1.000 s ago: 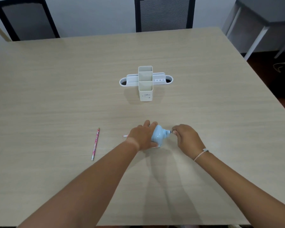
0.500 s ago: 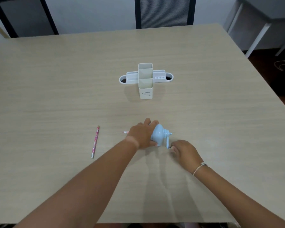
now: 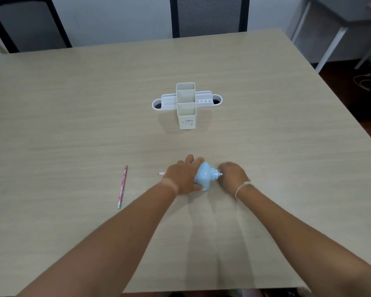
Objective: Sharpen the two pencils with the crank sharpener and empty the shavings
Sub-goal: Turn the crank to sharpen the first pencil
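Two pink patterned pencils are in view: one pencil (image 3: 122, 187) lies free on the pale wood-grain surface (image 3: 73, 125), its long axis running near to far, eraser end nearest the person. Only the end of the second pencil (image 3: 162, 173) shows, sticking out left of the left hand (image 3: 184, 176). That hand's grip is clenched on the rounded pale blue plastic crank sharpener (image 3: 205, 176), which sits with its axis left to right, crank end pointing right. The right hand (image 3: 231, 175) is blurred at the crank; its grip cannot be told. Beyond stands a white plastic desk organiser (image 3: 186, 103) bearing small print, too small to read.
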The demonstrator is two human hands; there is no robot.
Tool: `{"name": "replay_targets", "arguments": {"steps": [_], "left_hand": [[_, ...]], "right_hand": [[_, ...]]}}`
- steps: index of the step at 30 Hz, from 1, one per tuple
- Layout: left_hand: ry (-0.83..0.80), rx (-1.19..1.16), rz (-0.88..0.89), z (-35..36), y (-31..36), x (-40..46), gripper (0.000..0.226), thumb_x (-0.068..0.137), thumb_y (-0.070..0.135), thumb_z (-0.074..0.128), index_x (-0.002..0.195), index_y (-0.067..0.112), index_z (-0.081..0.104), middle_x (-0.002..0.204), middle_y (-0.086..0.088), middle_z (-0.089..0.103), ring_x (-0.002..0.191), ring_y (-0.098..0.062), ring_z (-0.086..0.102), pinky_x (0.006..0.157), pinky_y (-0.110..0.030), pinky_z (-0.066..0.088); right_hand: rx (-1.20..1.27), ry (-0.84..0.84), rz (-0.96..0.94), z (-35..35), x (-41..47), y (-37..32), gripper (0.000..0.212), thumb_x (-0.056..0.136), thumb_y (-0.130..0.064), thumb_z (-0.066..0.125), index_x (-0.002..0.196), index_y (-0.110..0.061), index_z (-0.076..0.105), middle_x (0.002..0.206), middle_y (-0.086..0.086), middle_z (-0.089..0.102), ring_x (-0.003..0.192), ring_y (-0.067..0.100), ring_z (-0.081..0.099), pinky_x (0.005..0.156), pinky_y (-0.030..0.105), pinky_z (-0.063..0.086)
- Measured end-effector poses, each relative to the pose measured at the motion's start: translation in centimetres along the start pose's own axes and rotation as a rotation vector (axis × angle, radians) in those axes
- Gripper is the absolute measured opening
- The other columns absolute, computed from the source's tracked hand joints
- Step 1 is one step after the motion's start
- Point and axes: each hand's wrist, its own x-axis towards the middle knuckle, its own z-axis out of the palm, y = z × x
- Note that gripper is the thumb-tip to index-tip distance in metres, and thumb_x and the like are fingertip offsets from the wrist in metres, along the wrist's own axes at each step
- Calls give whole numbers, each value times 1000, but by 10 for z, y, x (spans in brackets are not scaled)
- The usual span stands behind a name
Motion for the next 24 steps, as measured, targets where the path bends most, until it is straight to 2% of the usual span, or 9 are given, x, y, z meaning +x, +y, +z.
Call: {"name": "replay_targets", "arguments": {"steps": [3, 7, 9, 11, 15, 18, 20, 24], "left_hand": [[14, 3, -1, 1, 0, -1, 76, 79, 44, 65, 140, 22, 24, 129, -7, 38, 106, -32, 52, 79, -40, 45], [12, 11, -5, 1, 0, -1, 75, 80, 43, 64, 140, 22, 24, 130, -7, 38, 107, -32, 51, 80, -40, 46], [10, 11, -12, 1, 1, -2, 75, 80, 43, 64, 140, 23, 24, 130, -6, 38, 107, -32, 51, 79, -40, 45], [13, 16, -7, 1, 1, -2, 75, 80, 42, 63, 141, 23, 23, 131, -6, 37, 107, -32, 51, 80, -39, 46], [7, 10, -13, 2, 1, -1, 76, 81, 41, 63, 142, 24, 21, 132, -7, 36, 108, -32, 51, 85, -40, 46], [0, 8, -24, 1, 2, -1, 78, 81, 43, 63, 143, 23, 20, 133, -7, 36, 108, -33, 52, 87, -42, 47], [1, 6, -20, 1, 2, 0, 79, 81, 44, 63, 143, 22, 20, 133, -7, 36, 108, -33, 52, 87, -41, 47], [6, 7, -3, 1, 2, -1, 78, 80, 43, 64, 143, 23, 21, 132, -7, 37, 107, -33, 52, 84, -40, 46]], "right_hand": [[9, 1, -42, 13, -29, 6, 19, 82, -2, 46, 84, 3, 64, 95, 25, 66, 92, 36, 60, 71, 34, 43], [30, -15, -99, 13, -54, 11, 20, 87, -3, 45, 85, 6, 63, 93, 24, 64, 91, 35, 58, 66, 30, 32], [91, 13, -101, 9, -62, 9, 26, 89, -8, 42, 83, 7, 63, 90, 23, 64, 88, 36, 58, 69, 34, 36], [172, 92, -125, -2, -68, 3, 34, 86, -15, 38, 80, 6, 63, 84, 23, 66, 83, 37, 60, 71, 37, 41], [217, 236, -177, -23, -51, -7, 27, 79, -8, 42, 76, 6, 65, 76, 25, 67, 74, 37, 62, 69, 33, 39], [207, 255, -136, -29, -26, -10, 23, 86, -3, 42, 85, 6, 64, 87, 25, 66, 86, 38, 60, 76, 41, 45], [198, 223, -68, -30, -10, -11, 21, 87, 3, 43, 93, 4, 64, 97, 23, 65, 94, 36, 58, 80, 37, 43], [61, 52, 60, -23, 8, -11, 24, 85, 2, 46, 103, 0, 61, 110, 18, 63, 104, 32, 56, 79, 30, 41]]}}
